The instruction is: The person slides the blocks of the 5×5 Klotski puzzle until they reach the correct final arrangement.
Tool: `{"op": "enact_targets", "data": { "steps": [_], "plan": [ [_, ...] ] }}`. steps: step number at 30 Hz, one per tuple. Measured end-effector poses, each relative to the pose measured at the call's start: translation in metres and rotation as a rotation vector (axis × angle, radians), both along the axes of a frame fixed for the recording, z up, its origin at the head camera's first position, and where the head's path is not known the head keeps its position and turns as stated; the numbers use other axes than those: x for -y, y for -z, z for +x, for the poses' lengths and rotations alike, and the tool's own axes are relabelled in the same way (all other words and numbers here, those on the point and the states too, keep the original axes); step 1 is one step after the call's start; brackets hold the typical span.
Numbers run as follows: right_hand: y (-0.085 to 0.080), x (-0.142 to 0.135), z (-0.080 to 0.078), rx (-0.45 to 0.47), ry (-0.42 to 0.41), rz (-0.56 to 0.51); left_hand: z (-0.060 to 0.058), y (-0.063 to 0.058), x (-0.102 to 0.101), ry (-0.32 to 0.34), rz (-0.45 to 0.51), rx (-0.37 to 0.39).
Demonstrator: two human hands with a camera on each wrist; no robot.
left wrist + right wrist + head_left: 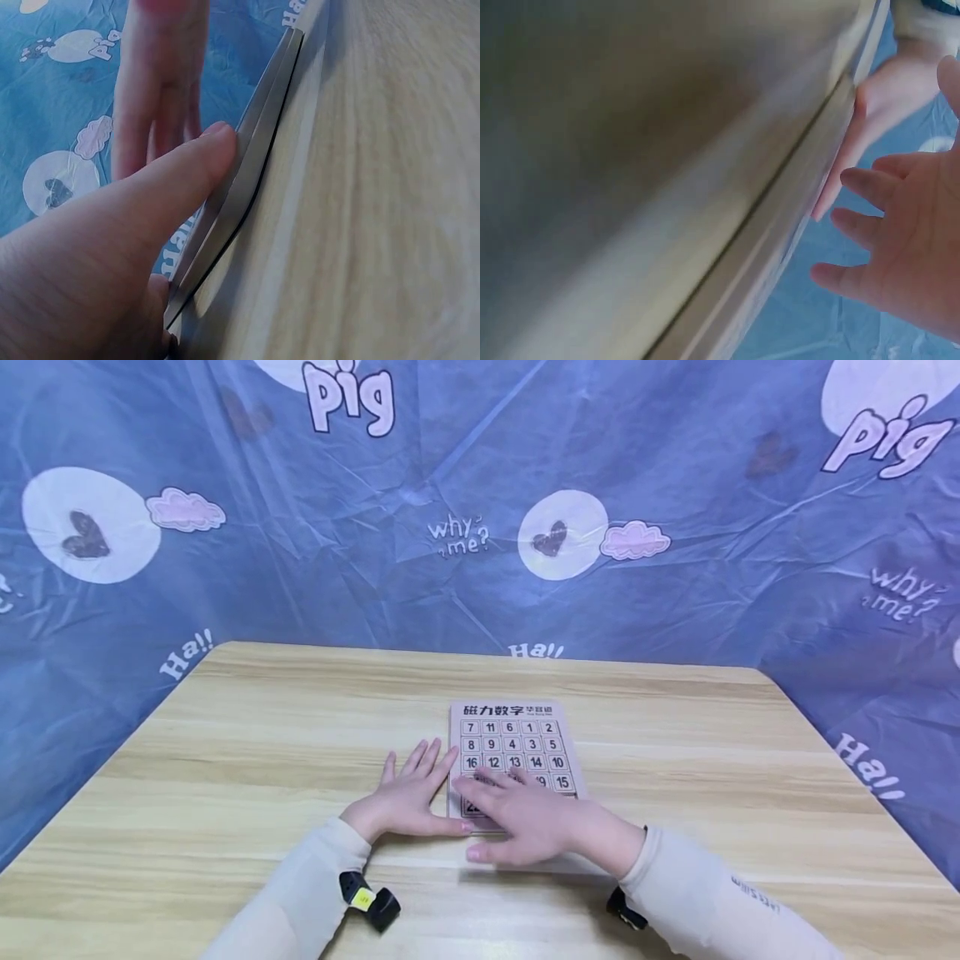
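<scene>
A flat number sliding puzzle (pixel 513 745) lies on the table, with black numbers on pale square tiles and Chinese lettering along its top. My left hand (pixel 408 797) rests against its left side, fingers spread and straight. In the left wrist view, the left thumb (pixel 187 161) touches the board's near edge (pixel 247 169). Over the lower rows hovers my right hand (pixel 528 818), palm down with fingers extended, hiding several tiles. The right wrist view shows the right hand (pixel 907 240) just above the board's face with nothing held.
A light wood-grain table (pixel 225 760) surrounds the puzzle on all sides. Behind it hangs a blue patterned cloth (pixel 330 552) that also runs down both sides. Each sleeve has a black wrist camera (pixel 371 900) strapped near the cuff.
</scene>
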State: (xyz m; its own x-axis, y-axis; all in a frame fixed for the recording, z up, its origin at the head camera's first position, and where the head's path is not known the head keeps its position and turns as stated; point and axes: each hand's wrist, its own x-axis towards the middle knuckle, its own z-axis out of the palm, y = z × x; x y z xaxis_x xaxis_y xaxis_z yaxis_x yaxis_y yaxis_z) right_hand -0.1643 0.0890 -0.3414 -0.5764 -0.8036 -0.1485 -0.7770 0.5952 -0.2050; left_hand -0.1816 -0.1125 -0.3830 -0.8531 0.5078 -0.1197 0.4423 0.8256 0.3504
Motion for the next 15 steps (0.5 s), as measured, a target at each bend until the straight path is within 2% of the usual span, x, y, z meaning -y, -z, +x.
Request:
{"op": "enact_targets", "data": {
  "steps": [5,15],
  "plan": [
    [0.003,-0.001,0.012,0.007,-0.053,0.002,0.000,0.001,0.000,-0.001,-0.005,-0.006],
    [0.009,-0.018,0.020,-0.082,-0.088,0.054,0.001,-0.001,0.000,0.000,-0.003,0.006]
  ]
}}
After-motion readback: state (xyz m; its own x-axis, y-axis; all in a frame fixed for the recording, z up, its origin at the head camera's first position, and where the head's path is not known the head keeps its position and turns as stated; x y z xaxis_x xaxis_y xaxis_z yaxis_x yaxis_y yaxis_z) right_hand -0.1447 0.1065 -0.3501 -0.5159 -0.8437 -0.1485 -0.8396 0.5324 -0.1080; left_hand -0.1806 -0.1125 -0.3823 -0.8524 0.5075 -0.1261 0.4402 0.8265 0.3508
